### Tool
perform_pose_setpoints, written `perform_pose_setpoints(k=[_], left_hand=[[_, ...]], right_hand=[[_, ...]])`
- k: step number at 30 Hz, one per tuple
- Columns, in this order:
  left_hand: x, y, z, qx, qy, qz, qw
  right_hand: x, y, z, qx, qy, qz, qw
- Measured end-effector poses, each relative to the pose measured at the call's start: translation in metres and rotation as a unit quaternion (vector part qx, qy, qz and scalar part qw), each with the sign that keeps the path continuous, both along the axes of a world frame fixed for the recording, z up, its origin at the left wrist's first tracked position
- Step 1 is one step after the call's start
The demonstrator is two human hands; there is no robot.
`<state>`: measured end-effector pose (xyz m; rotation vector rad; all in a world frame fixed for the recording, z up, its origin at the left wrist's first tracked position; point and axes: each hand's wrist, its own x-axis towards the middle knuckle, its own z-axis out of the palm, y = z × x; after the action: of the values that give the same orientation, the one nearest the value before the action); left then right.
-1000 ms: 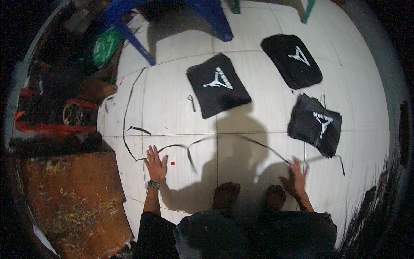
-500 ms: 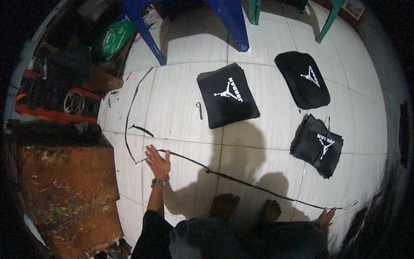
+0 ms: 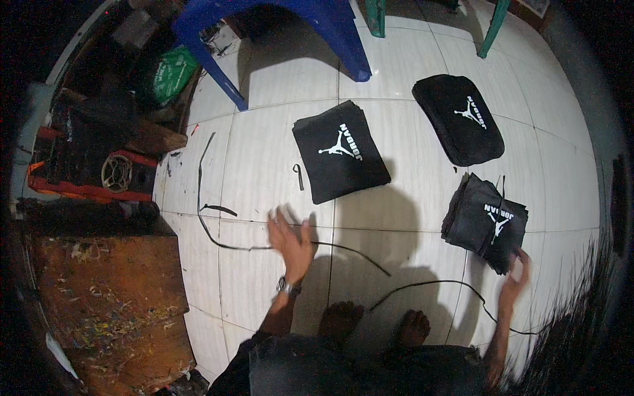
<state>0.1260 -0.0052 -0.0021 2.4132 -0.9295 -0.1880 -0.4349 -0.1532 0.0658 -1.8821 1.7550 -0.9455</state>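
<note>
My left hand (image 3: 291,245) hovers over or rests on the tiled floor, fingers spread and slightly blurred, holding nothing visible. A long thin black strip (image 3: 228,246) curves across the tiles and passes under it. Off to the right, my right hand (image 3: 516,277) is at the near corner of a stack of black fabric pieces (image 3: 470,212) with a white print, its thumb and fingers apart. Across that stack lies a thin dark cord. Another black strip (image 3: 429,282) runs in a wavy line between my feet and the right side.
A second stack of black printed pieces (image 3: 340,171) lies ahead, with a small looped strip (image 3: 298,177) beside it. Black rounded printed pieces (image 3: 456,135) are stacked far right. A blue plastic stool (image 3: 277,8) stands at the back; a stained wooden board (image 3: 105,270) is on the left.
My left hand has moved right and slightly forward. My right hand has gone from the floor up to the right fabric stack. The long strip line now lies in separate, more curved pieces.
</note>
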Motion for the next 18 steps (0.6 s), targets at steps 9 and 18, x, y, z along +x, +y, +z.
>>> perform_pose_setpoints(k=[9, 18], left_hand=[[0.058, -0.142, 0.026, 0.023, 0.48, 0.1, 0.871], [0.05, -0.159, 0.014, -0.14, 0.583, 0.074, 0.797]], right_hand=[[0.411, -0.18, -0.074, 0.255, 0.046, 0.211, 0.943], [0.446, -0.201, -0.07, 0.406, 0.074, 0.224, 0.883]])
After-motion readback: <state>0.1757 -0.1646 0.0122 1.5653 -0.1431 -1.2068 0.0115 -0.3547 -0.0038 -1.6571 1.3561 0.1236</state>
